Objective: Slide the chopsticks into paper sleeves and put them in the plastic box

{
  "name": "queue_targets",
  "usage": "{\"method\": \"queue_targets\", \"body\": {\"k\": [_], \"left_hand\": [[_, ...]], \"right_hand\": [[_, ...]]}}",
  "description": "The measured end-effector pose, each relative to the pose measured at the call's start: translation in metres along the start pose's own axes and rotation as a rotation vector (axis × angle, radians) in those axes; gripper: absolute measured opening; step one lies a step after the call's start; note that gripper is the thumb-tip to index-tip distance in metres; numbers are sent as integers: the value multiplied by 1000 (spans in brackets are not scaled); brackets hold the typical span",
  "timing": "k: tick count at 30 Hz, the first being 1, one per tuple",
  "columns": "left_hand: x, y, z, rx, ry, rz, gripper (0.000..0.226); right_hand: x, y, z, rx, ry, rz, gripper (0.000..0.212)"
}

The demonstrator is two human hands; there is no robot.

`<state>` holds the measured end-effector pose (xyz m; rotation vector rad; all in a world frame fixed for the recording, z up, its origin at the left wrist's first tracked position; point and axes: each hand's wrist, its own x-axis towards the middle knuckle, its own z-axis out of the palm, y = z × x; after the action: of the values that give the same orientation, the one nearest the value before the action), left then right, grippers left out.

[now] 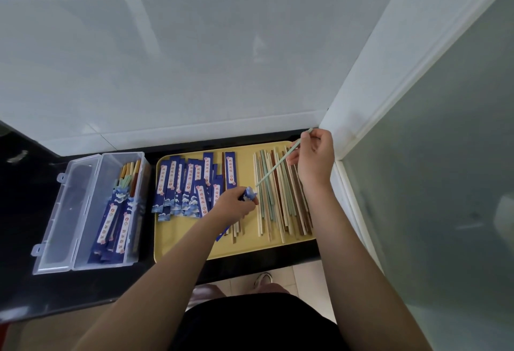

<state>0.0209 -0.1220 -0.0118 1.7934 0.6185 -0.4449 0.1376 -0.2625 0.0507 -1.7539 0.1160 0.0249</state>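
Note:
My right hand point(314, 155) pinches a pale green chopstick point(278, 162) by its upper end, and its tip points down-left at the mouth of a blue paper sleeve point(248, 193). My left hand point(232, 207) grips that sleeve over the yellow tray point(250, 247); the sleeve's lower end shows below my wrist. Loose chopsticks point(281, 197) in several colours lie on the tray's right half, a heap of blue sleeves point(189, 186) on its left half. The clear plastic box point(91, 211) stands open to the left with sleeved chopsticks point(116, 225) inside.
The tray and box sit on a black counter point(25, 211). A tiled wall rises behind them. A white door frame point(361, 114) and frosted glass panel stand close at the right. The box lid point(64, 211) lies flat to the left.

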Motion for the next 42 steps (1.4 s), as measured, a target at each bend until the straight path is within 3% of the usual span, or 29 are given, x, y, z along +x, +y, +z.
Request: {"method": "queue_targets", "body": {"k": [5, 9, 12, 15, 19, 23, 28, 35, 42], "left_hand": [[0, 6, 7, -91, -35, 31, 9], [3, 18, 10, -152, -42, 79, 7], [5, 26, 11, -165, -24, 82, 17], [7, 29, 10, -210, -32, -24, 26], [7, 18, 7, -362, -29, -214, 24], [2, 8, 4, -426, 8, -249, 26], [1, 3, -3, -430, 33, -252, 25], [2, 1, -6, -414, 55, -240, 24], [4, 8, -9, -439, 100, -247, 16]], "right_hand": [[-1, 10, 4, -47, -96, -9, 10], [-9, 23, 12, -162, -195, -35, 25], [-13, 32, 18, -345, -355, -87, 16], [-14, 44, 20, -480, -467, -105, 9], [-11, 71, 17, -746, -414, -17, 13], [-26, 106, 19, -1040, -461, 78, 11], [-38, 119, 24, -1023, -404, 60, 20], [-28, 119, 27, -1007, -417, 94, 13], [-13, 71, 14, -795, -231, 10, 8]]}}
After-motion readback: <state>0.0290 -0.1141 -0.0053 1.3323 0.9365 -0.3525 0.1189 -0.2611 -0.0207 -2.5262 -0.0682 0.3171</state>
